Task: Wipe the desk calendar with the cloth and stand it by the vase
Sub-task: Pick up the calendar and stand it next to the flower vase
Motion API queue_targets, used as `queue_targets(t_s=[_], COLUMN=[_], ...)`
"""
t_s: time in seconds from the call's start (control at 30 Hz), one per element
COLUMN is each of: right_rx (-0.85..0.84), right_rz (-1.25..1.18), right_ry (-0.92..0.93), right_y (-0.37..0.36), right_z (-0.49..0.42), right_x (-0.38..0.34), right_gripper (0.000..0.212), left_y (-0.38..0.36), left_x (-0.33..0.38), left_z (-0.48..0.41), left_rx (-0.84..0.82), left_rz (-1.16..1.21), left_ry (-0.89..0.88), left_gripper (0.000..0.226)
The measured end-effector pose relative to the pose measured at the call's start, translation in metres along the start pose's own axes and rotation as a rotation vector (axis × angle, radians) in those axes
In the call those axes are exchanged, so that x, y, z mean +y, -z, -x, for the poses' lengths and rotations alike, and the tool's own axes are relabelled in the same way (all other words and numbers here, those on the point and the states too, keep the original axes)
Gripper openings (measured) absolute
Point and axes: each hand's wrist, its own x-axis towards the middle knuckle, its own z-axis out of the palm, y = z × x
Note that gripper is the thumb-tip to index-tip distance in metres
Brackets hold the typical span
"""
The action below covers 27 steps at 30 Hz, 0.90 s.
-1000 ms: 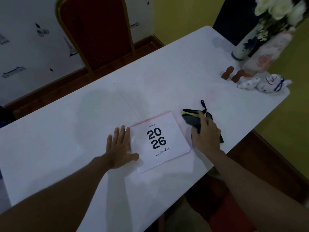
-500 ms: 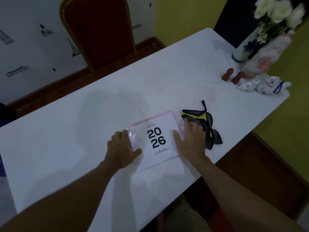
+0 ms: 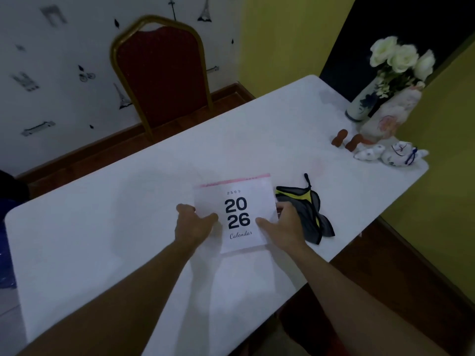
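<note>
The white desk calendar [image 3: 237,199], printed "2026 Calendar" with a pink top edge, is tilted up off the white table [image 3: 108,227]. My left hand [image 3: 191,226] grips its left edge and my right hand [image 3: 284,227] grips its right edge, thumbs on the front. The dark grey and yellow cloth [image 3: 312,214] lies crumpled on the table just right of my right hand, untouched. A blue-and-white vase [image 3: 361,105] with white flowers stands at the far right corner, beside a second pale floral vase [image 3: 390,116].
Two small brown figures [image 3: 345,140] and white ceramic cat figurines [image 3: 390,154] sit in front of the vases. A red chair with a gold frame [image 3: 162,73] stands behind the table. The table's near edge runs diagonally close to the cloth.
My right hand left the cloth and moved onto the calendar's right edge. My left hand went from lying flat to gripping the left edge, and the calendar has risen from flat.
</note>
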Motion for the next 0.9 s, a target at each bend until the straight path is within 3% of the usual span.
queue_targets(t_s=[0.13, 0.27, 0.63, 0.7, 0.8, 0.9], right_rx=[0.044, 0.032, -0.247, -0.283, -0.321, -0.296], right_rz=[-0.172, -0.239, -0.124, -0.122, -0.089, -0.041], right_ry=[0.078, 0.142, 0.020, -0.008, -0.014, 0.025], right_y=[0.003, 0.000, -0.005, -0.003, 0.001, 0.007], right_z=[0.000, -0.001, -0.011, -0.015, -0.019, -0.023], right_x=[-0.014, -0.015, 0.002, 0.001, -0.003, -0.013], right_gripper=[0.045, 0.040, 0.042, 0.042, 0.043, 0.045], left_y=[0.004, 0.005, 0.010, 0.012, 0.015, 0.016], left_x=[0.021, 0.022, -0.013, -0.009, 0.003, 0.017], left_z=[0.000, -0.002, -0.024, -0.026, -0.021, -0.015], left_rx=[0.063, 0.030, -0.380, -0.410, -0.429, -0.399], left_rz=[0.099, 0.117, -0.156, -0.134, -0.014, 0.113], left_ry=[-0.246, -0.392, -0.193, -0.177, -0.160, -0.155], left_gripper=[0.053, 0.059, 0.076, 0.072, 0.048, 0.067])
